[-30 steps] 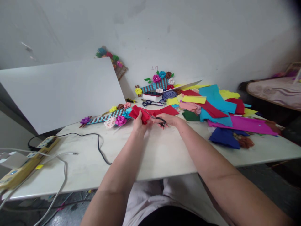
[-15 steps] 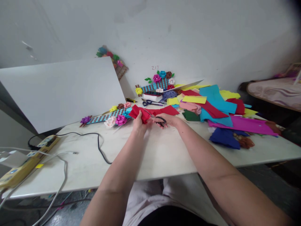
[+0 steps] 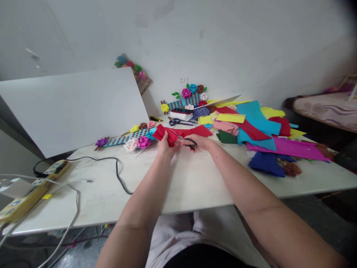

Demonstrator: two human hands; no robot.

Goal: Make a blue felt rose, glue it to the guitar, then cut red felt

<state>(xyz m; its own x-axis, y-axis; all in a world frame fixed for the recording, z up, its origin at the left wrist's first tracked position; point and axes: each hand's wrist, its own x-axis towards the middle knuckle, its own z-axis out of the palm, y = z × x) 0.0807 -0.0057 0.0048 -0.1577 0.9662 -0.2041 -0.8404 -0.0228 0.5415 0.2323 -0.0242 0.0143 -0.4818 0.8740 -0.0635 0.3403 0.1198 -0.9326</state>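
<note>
My left hand is closed on red crepe paper, its thumb pressed on top of the folded piece. In my right hand are scissors with dark handles, their blades pointing left across the red paper close to my left fingers. A further red strip lies behind the scissors on the table. Just left of my left hand is a blue-and-brown woven strip decorated with paper flowers, among them a magenta flower. How far the blades are apart is hard to make out.
Coloured crepe paper is heaped at the right. Behind my hands lie a second pair of scissors and a white box. A power strip with cables stands at the left, below a large white board.
</note>
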